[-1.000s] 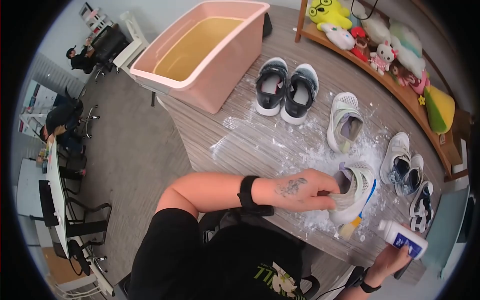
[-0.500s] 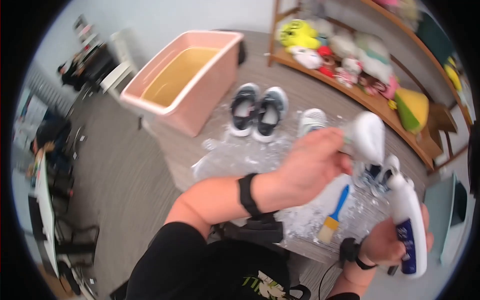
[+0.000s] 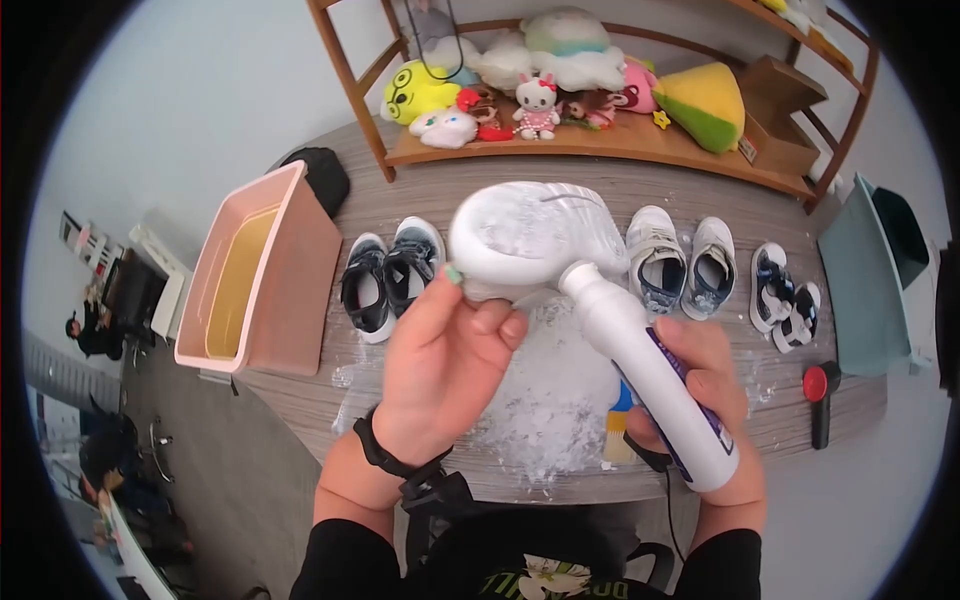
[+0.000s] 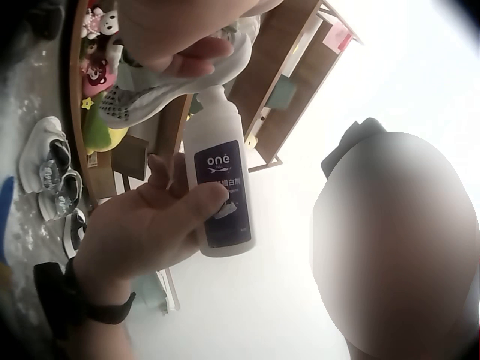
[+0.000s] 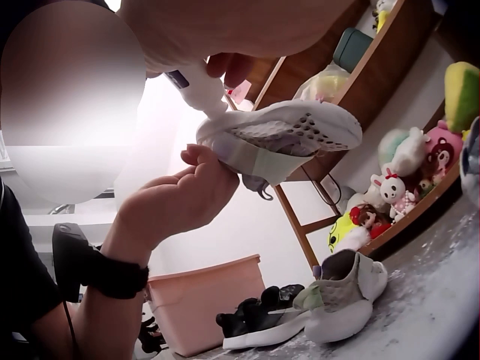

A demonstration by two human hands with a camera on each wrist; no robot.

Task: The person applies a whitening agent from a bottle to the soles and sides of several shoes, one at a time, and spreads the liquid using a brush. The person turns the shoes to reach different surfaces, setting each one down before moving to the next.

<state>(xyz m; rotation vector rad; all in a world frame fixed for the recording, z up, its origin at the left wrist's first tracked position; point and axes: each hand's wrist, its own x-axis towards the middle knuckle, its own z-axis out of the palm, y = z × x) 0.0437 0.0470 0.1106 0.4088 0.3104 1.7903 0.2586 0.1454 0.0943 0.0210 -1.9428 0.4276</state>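
Note:
A white shoe (image 3: 530, 240) is held up over the table, its whitish, smeared sole turned upward in the head view. My left hand (image 3: 440, 350) grips it at the heel end, thumb on the rim. In my right hand (image 3: 705, 375) is a white squeeze bottle (image 3: 640, 370) with a dark purple label, tilted so its tip meets the sole's edge. The right wrist view shows the shoe's perforated side (image 5: 304, 131). Its grey-green mate (image 5: 345, 296) stands on the table, hidden behind the held shoe in the head view. A blue-handled brush (image 3: 618, 440) lies under the bottle.
White residue covers the table (image 3: 545, 400). Dark sneakers (image 3: 385, 270) and a pink tub of yellowish liquid (image 3: 322, 270) stand left. White shoes (image 3: 655, 245), small sandals (image 3: 785, 295), a red-and-black scoop-like item (image 3: 820, 400) and a grey-green bin (image 3: 865, 285) are right. Behind is a toy shelf (image 3: 600, 150).
My left hand has lifted the shoe off the table and turned it sole up. The right hand has brought the bottle inward to it. The head view has swung right.

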